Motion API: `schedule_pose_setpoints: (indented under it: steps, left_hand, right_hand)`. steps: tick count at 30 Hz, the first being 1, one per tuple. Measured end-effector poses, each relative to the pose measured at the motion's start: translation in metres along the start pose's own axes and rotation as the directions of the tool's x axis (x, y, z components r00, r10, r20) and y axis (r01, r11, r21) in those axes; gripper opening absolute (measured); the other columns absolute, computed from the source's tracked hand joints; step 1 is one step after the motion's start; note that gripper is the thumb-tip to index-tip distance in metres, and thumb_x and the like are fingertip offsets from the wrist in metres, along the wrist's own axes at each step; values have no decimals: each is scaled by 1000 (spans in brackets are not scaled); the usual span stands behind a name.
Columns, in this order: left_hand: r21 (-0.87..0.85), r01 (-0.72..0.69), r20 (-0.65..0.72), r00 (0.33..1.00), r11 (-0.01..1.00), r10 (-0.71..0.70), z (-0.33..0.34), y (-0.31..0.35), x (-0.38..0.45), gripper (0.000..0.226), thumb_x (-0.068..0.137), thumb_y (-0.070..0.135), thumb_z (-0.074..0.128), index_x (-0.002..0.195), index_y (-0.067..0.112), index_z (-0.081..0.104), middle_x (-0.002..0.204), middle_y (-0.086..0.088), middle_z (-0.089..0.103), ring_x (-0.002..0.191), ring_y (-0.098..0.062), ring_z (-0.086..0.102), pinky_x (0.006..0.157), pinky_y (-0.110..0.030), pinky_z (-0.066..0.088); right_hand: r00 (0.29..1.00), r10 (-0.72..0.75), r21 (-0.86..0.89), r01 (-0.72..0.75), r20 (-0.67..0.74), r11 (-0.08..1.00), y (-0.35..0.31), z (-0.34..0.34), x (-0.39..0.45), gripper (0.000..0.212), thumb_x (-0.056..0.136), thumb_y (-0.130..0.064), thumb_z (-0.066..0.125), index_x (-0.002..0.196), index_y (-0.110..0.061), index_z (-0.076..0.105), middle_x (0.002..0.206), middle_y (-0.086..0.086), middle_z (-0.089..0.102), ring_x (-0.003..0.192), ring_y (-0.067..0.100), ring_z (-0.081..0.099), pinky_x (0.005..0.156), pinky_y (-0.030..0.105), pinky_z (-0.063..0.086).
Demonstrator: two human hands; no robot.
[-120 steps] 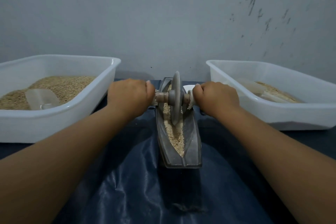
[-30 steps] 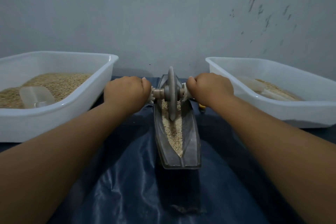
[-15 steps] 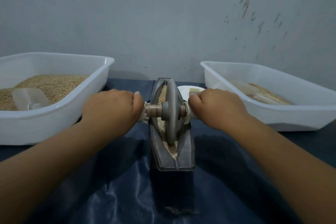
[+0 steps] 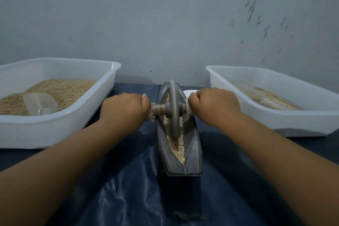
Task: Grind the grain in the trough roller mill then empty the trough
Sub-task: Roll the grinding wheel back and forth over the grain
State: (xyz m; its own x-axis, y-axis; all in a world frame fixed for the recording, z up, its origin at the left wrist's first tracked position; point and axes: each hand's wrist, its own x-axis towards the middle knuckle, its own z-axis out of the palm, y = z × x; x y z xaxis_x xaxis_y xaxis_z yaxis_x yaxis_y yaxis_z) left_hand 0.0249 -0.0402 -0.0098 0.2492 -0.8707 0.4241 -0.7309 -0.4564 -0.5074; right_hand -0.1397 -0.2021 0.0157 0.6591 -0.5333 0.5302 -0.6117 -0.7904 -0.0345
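Observation:
A grey boat-shaped trough (image 4: 192,154) lies lengthwise in front of me on a dark blue sheet. Pale crushed grain (image 4: 177,147) fills its groove. A grey roller wheel (image 4: 173,108) stands upright in the groove, around the trough's middle to far half. Its wooden axle (image 4: 159,108) sticks out to both sides. My left hand (image 4: 126,111) grips the left end of the axle and my right hand (image 4: 214,107) grips the right end, each fist hiding its end of the axle.
A white tub (image 4: 60,124) at left holds whole grain and a clear scoop (image 4: 39,105). Another white tub (image 4: 293,121) at right holds a little ground grain and a scoop. A small white dish (image 4: 189,92) sits behind the trough. A grey wall stands close behind.
Over the last second the wheel rolled toward me along the groove, then back away toward the far half. Both hands kept their grip on the axle.

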Motion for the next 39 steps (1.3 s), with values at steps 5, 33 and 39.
schedule_pose_setpoints:
  steps: [5,33,39]
  left_hand:
    - [-102,-145,-86,987,984,137,-23,-7,-30,32,85,20,56,109,6,40,73,-5,45,59,-21,46,49,-31,37]
    - [-67,-207,-136,971,976,197,-36,-10,-28,57,70,16,72,108,2,31,67,-12,53,49,-25,47,44,-30,39]
    - [-24,-3,-33,999,1000,3,-4,-1,18,31,94,20,41,122,9,34,92,-4,53,75,-24,52,61,-33,46]
  right_hand:
    - [993,-27,-37,32,118,999,5,-27,-23,50,94,-45,27,57,-19,45,61,1,50,55,16,45,49,30,24]
    - [981,16,22,-21,193,1000,9,-35,-38,49,97,-39,31,53,-19,39,55,2,47,56,21,47,48,32,29]
    - [997,62,-7,-62,55,998,2,5,1,39,92,-26,35,55,-19,38,61,1,49,52,16,38,49,28,26]
